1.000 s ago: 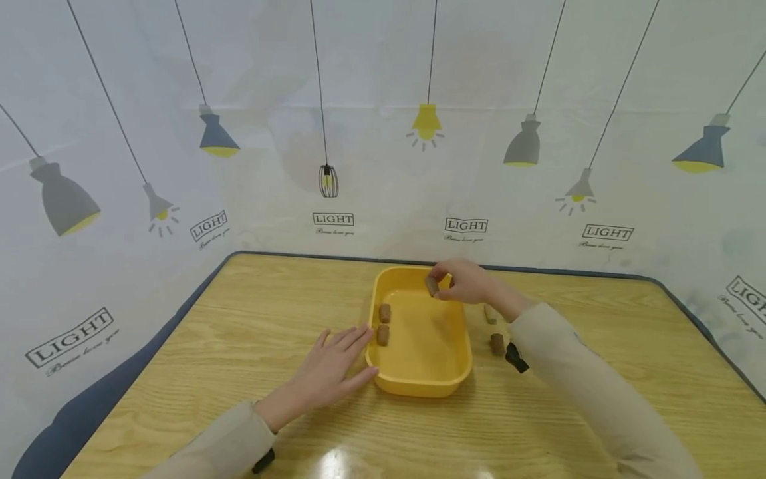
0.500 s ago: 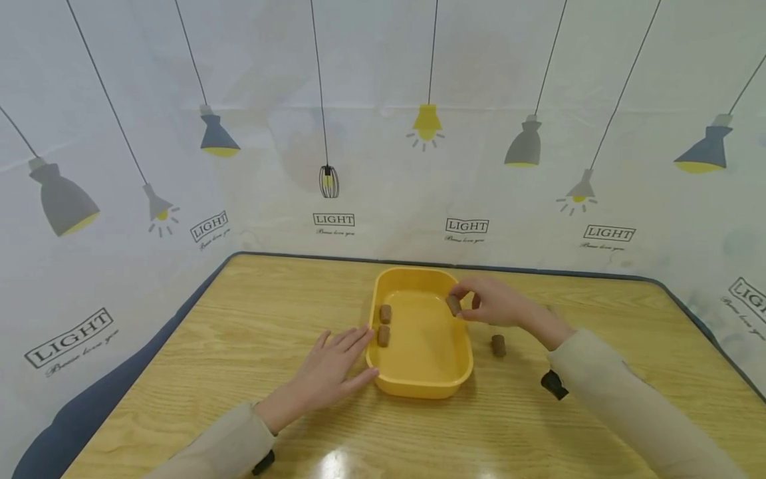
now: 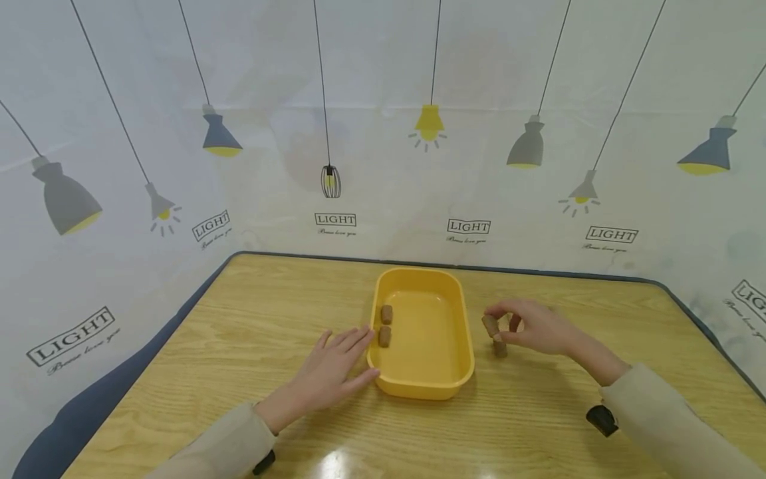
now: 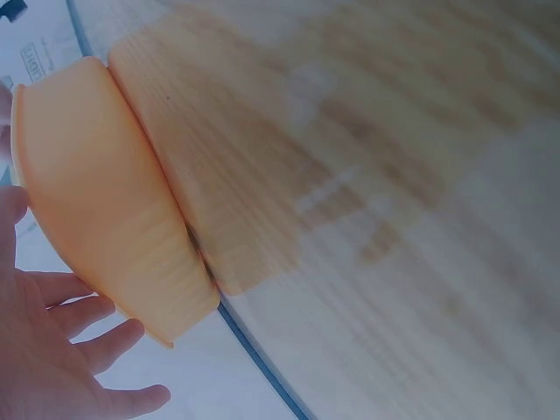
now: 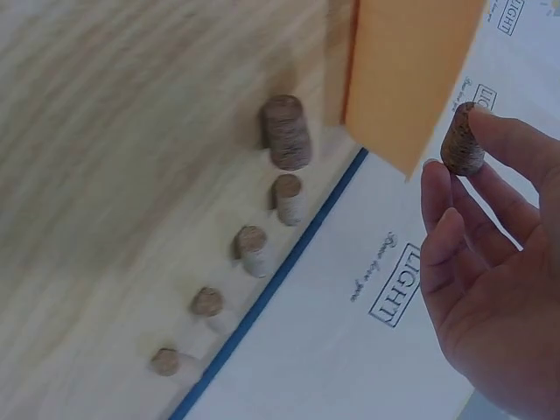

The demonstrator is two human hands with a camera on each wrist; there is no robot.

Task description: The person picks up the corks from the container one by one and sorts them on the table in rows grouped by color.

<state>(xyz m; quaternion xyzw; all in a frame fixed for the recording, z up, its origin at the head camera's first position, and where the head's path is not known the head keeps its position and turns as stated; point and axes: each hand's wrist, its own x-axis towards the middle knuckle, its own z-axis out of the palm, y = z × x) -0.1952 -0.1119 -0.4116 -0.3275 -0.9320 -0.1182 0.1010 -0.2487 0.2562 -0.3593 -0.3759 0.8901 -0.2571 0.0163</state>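
My right hand [image 3: 535,327] pinches a brown cork [image 5: 462,140] between thumb and fingertips, above the table just right of the yellow tray [image 3: 425,392]. Close under it stands another cork [image 3: 500,350], partly covered by the held one. My left hand [image 3: 329,369] has its fingers spread, with the fingertips touching the tray's left rim. Inside the tray, along its left wall, two corks [image 3: 385,336] sit one behind the other. The left wrist view shows that hand's fingers [image 4: 114,346] loosely extended against the tray's outer side.
The right wrist view shows a row of several upright corks [image 5: 286,133] on the wooden table [image 3: 269,293]; my right hand hides most of them in the head view. A white printed backdrop [image 3: 383,133] rises behind the table's dark edge.
My right hand, still pinching the cork, has moved right and nearer to me, from over the tray to beside it. The left hand and the tray's corks have stayed in place.
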